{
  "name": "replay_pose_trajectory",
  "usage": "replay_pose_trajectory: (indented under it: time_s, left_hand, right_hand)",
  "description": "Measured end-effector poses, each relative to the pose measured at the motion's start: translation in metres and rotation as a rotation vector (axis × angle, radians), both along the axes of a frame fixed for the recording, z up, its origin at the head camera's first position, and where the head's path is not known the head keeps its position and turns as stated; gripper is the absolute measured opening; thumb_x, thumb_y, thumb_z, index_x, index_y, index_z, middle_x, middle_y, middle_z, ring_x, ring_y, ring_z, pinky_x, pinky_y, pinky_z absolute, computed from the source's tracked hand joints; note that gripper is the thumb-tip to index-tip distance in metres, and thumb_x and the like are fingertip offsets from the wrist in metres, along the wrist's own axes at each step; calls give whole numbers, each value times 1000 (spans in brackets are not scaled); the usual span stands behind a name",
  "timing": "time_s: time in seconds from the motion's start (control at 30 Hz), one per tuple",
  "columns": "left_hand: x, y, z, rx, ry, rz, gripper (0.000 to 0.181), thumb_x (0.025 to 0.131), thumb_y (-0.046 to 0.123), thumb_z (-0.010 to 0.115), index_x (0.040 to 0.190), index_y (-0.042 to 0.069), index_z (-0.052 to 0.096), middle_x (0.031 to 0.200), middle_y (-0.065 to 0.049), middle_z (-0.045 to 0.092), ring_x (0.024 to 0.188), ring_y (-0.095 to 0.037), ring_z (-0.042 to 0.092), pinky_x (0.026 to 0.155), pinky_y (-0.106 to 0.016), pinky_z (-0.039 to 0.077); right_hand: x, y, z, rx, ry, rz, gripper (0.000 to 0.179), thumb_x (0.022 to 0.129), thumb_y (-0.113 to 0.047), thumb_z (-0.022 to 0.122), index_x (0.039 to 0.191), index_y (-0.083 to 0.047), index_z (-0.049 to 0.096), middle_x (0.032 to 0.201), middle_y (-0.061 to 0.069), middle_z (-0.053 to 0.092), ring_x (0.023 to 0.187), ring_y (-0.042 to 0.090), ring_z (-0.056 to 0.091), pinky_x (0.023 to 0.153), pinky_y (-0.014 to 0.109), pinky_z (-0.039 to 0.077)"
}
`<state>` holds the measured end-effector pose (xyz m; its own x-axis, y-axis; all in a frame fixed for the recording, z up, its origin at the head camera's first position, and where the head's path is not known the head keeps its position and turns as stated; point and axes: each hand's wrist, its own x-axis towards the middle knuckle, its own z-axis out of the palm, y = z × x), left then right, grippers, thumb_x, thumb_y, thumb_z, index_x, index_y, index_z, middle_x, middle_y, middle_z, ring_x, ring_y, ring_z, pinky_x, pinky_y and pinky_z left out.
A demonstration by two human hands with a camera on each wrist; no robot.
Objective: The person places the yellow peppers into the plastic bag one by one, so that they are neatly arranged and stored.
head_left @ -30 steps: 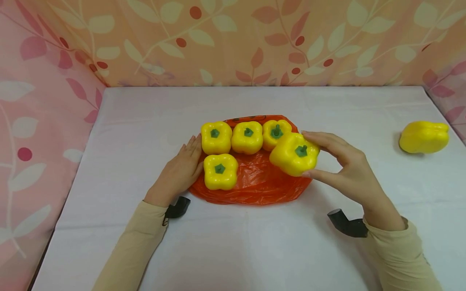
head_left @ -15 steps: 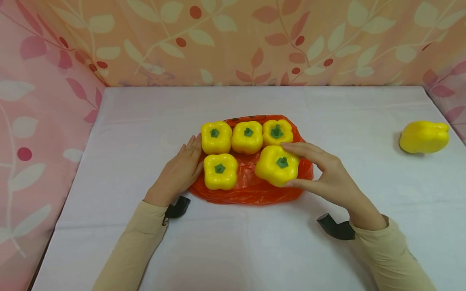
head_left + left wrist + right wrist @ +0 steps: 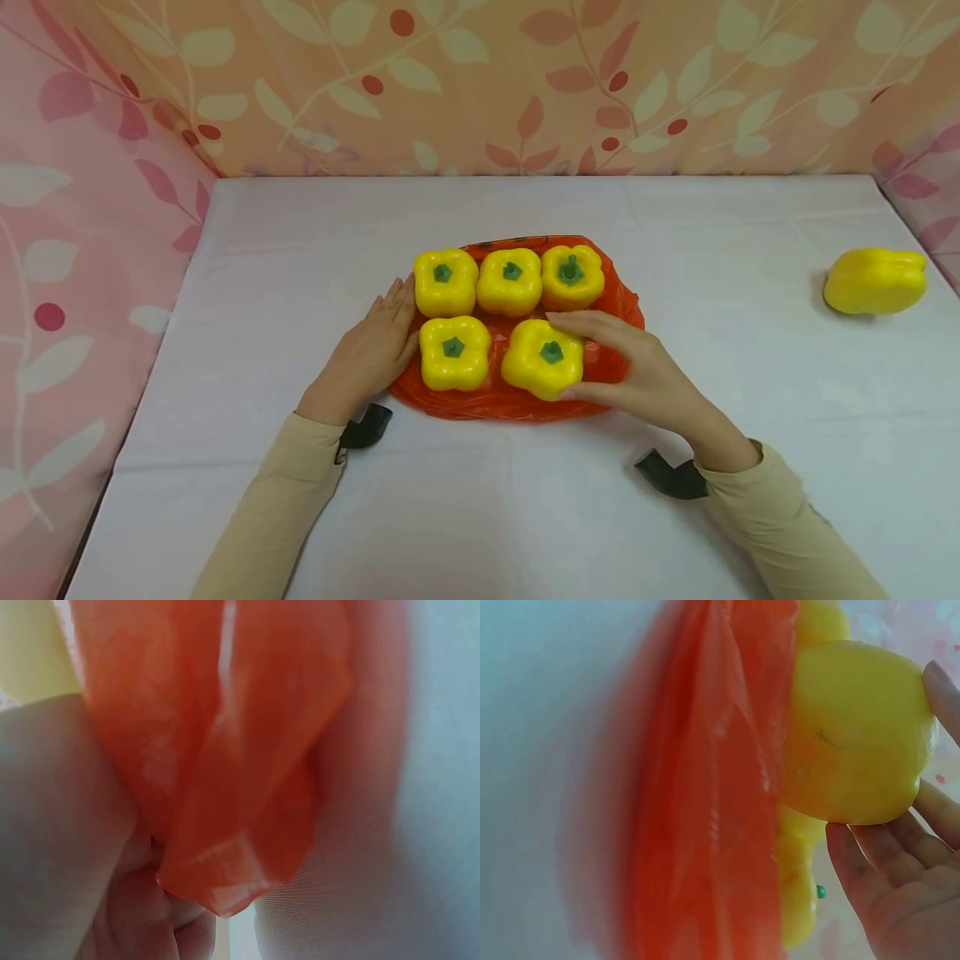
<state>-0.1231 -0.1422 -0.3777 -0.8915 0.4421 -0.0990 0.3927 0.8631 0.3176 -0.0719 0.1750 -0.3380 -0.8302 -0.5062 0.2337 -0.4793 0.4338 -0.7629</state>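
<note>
Between thumb and fingers, my right hand (image 3: 637, 367) grips a yellow bell pepper (image 3: 528, 362) with a green stem, over the front middle of a red plastic bag (image 3: 495, 408). The right wrist view shows the same bell pepper (image 3: 862, 735) against the bag's edge. My left hand (image 3: 371, 350) lies with straight fingers along the bag's left side, touching or close to the back-left bell pepper (image 3: 446, 287). Beside its thumb is the front-left bell pepper (image 3: 454, 367). Two more, a back-middle bell pepper (image 3: 510, 292) and a back-right bell pepper (image 3: 572, 287), complete the rear row.
Another yellow bell pepper (image 3: 873, 281) lies on its side at the far right of the white-covered table (image 3: 465, 508). Leaf-patterned curtains (image 3: 480, 92) enclose the back and sides. A dark wrist-camera mount (image 3: 671, 475) juts from the right sleeve, a similar mount (image 3: 366, 427) from the left.
My right hand has carried its bell pepper left and toward the front, from beside the back-right one to near the front-left one. The left hand has stayed in place.
</note>
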Motion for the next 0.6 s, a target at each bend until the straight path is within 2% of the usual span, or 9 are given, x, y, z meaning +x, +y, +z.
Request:
replay_pose_trajectory:
  time_s: [0.37, 0.6]
  left_hand:
    - [0, 0, 0, -9, -3, -5, 68, 101, 28, 42, 149, -3, 5, 156, -14, 8, 144, -26, 6, 115, -43, 11]
    - [0, -1, -1, -8, -1, -5, 68, 101, 30, 41, 149, -2, 6, 156, -14, 7, 144, -26, 6, 115, -44, 12]
  right_hand:
    - [-3, -9, -11, -8, -46, 10, 67, 73, -12, 81, 134, -11, 54, 136, 1, 52, 128, 16, 41, 103, 20, 36]
    - [-4, -14, -17, -7, -16, -2, 72, 74, -8, 80, 138, -7, 46, 141, 5, 45, 129, 17, 39, 105, 27, 36]
